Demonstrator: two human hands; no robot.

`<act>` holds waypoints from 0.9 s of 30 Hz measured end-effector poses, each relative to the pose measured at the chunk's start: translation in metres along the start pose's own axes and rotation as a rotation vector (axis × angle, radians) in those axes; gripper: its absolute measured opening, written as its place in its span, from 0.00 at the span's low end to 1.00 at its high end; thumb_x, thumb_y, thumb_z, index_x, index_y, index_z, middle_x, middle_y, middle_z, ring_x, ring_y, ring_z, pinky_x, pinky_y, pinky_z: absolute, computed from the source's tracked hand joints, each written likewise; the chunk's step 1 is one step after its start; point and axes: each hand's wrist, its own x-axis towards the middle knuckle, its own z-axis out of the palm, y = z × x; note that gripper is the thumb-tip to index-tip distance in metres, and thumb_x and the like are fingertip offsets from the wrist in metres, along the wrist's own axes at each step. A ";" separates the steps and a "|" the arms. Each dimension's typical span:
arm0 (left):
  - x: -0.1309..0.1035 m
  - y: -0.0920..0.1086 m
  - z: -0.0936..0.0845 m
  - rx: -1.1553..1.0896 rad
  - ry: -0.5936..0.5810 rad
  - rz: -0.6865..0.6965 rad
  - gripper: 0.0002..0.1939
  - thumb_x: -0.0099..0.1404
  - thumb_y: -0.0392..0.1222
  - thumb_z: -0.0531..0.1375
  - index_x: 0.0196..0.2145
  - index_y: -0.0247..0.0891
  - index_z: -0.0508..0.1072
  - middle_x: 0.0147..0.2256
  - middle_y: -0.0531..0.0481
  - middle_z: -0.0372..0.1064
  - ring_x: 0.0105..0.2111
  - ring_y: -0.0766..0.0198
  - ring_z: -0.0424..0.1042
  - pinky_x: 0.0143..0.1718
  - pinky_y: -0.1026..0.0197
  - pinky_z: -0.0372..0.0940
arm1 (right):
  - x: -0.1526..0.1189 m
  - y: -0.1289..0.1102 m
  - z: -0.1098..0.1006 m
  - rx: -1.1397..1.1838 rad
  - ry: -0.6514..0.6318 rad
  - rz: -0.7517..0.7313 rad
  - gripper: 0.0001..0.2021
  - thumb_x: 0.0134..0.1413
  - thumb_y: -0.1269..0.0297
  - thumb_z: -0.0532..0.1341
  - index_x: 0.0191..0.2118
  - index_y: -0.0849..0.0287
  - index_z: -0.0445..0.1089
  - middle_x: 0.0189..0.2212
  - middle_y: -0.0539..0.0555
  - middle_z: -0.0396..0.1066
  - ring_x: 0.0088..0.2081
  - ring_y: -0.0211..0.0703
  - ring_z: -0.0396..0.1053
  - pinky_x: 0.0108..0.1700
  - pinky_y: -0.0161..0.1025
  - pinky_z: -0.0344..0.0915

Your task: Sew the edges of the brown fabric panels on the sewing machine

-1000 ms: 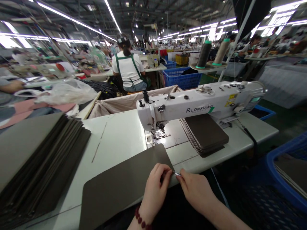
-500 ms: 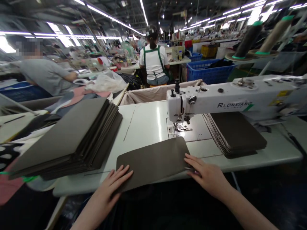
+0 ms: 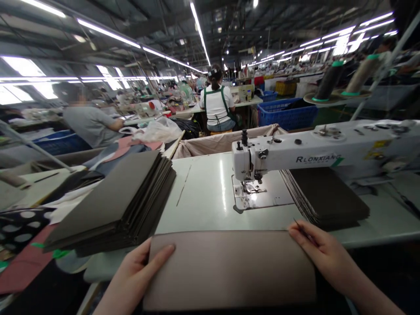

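A flat grey-brown fabric panel with rounded corners is lifted and tilted towards me at the table's front edge. My left hand grips its left edge, thumb on the near face and fingers behind. With closed fingers, my right hand pinches the upper right corner. A thin dark pointed tip sticks out above the right fingers; its kind I cannot make out. Beyond the panel stands a white sewing machine, with nothing under its presser foot.
Left of the panel lies a tall stack of similar panels; another stack sits under the machine arm. Thread cones stand at upper right. A blue basket and a seated co-worker are farther back.
The panel lay flat on the table under both hands; now it is raised, tipped up and closer to me. My left hand has gone from resting flat to gripping. The view has tilted upward.
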 end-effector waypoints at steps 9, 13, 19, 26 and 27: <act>-0.003 0.008 0.012 -0.110 0.018 -0.039 0.20 0.61 0.54 0.62 0.47 0.40 0.71 0.39 0.53 0.76 0.37 0.62 0.73 0.34 0.71 0.66 | -0.010 0.009 -0.008 -0.026 0.075 -0.001 0.12 0.64 0.52 0.52 0.38 0.52 0.66 0.31 0.46 0.68 0.35 0.38 0.67 0.37 0.30 0.60; -0.004 0.010 0.013 -0.084 0.021 -0.035 0.20 0.61 0.54 0.61 0.46 0.40 0.71 0.39 0.53 0.76 0.38 0.62 0.73 0.35 0.70 0.66 | -0.009 0.010 -0.007 -0.031 0.078 -0.015 0.11 0.64 0.53 0.53 0.39 0.52 0.67 0.32 0.47 0.69 0.37 0.39 0.68 0.38 0.31 0.61; -0.011 0.015 0.003 0.163 0.266 0.270 0.11 0.63 0.48 0.60 0.41 0.44 0.75 0.38 0.54 0.75 0.37 0.61 0.73 0.39 0.65 0.68 | -0.003 0.009 -0.001 -0.033 0.142 -0.194 0.08 0.63 0.59 0.54 0.42 0.52 0.68 0.38 0.51 0.69 0.41 0.43 0.68 0.44 0.36 0.63; -0.044 -0.008 0.008 0.547 0.103 0.872 0.19 0.69 0.38 0.52 0.53 0.55 0.71 0.48 0.52 0.72 0.51 0.56 0.69 0.52 0.53 0.65 | -0.008 0.021 0.030 -0.054 0.193 -0.068 0.09 0.62 0.56 0.55 0.42 0.53 0.68 0.39 0.53 0.69 0.42 0.46 0.67 0.45 0.39 0.62; -0.047 -0.015 0.015 0.601 0.019 0.876 0.20 0.70 0.38 0.49 0.54 0.55 0.70 0.50 0.52 0.72 0.52 0.56 0.68 0.53 0.54 0.65 | -0.013 0.025 0.037 -0.033 0.143 -0.003 0.10 0.62 0.55 0.54 0.40 0.54 0.67 0.36 0.52 0.69 0.39 0.45 0.67 0.43 0.38 0.62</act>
